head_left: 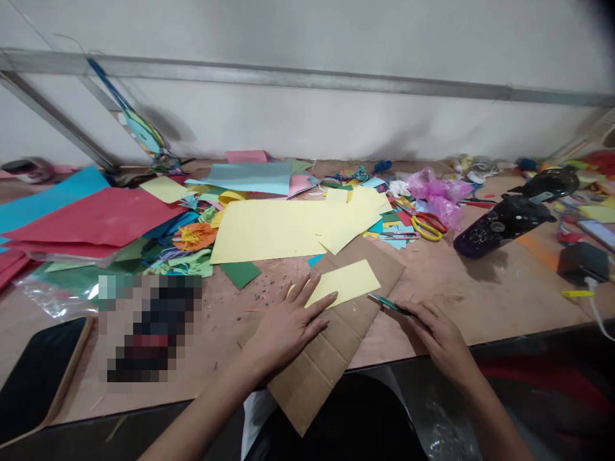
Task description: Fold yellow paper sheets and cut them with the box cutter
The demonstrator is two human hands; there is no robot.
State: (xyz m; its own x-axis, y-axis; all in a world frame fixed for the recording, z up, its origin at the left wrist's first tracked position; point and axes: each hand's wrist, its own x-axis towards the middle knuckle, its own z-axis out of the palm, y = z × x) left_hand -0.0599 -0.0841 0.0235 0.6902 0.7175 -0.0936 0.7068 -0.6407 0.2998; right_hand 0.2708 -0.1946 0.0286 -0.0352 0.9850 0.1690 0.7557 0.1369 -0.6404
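Note:
My left hand (pixel 291 323) lies flat with fingers spread, its fingertips pressing on the left end of a small yellow paper piece (pixel 350 282). Beneath that paper is a creased brown cardboard sheet (pixel 331 355), which slants toward me past the table edge. My right hand (pixel 439 330) is closed around a slim green craft knife (pixel 390 303). Its pale metal tip points left, close to the paper's lower right corner. Behind them spreads a larger yellow sheet (pixel 269 230), with a ragged yellow piece at its right end.
Red paper (pixel 96 221) and blue sheets lie at the left, by a phone (pixel 43 371) and a blurred-out object. Scissors (pixel 425 224), pink plastic bags (pixel 439 192) and scraps are at the back right. A dark bottle (pixel 502 224) and a black charger (pixel 583 262) stand at the right.

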